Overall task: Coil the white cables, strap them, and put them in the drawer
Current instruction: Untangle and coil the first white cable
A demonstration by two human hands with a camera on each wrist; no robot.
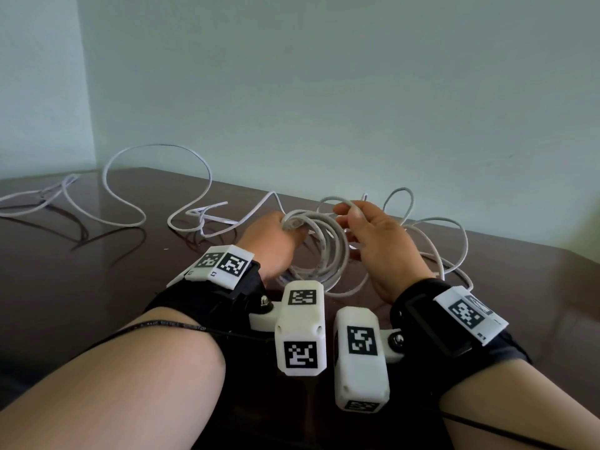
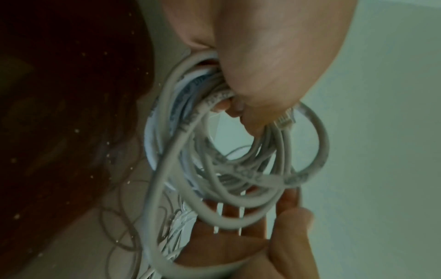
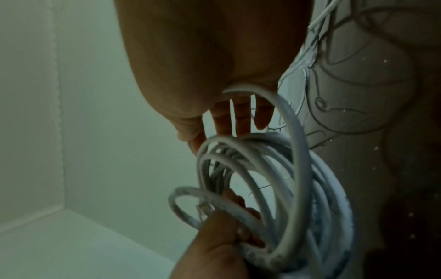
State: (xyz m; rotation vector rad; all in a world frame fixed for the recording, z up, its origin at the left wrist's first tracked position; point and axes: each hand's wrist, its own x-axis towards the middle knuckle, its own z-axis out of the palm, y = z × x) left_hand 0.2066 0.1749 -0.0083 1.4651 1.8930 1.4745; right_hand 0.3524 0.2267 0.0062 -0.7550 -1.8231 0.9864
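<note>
While left hand (image 1: 276, 241) grips coil (image 1: 324, 245), right hand (image 1: 373, 235) pinches strand

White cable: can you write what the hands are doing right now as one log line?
step: coiling | left hand: grips coil | right hand: pinches loop | loose cable: on table | strap: unseen

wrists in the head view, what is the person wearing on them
Bare forearms, no sleeves. Each wrist has a black strap: left wrist strap, right wrist strap. White plastic blocks with black-and-white square markers sit on them. Thin black cables trail back along both arms.
</note>
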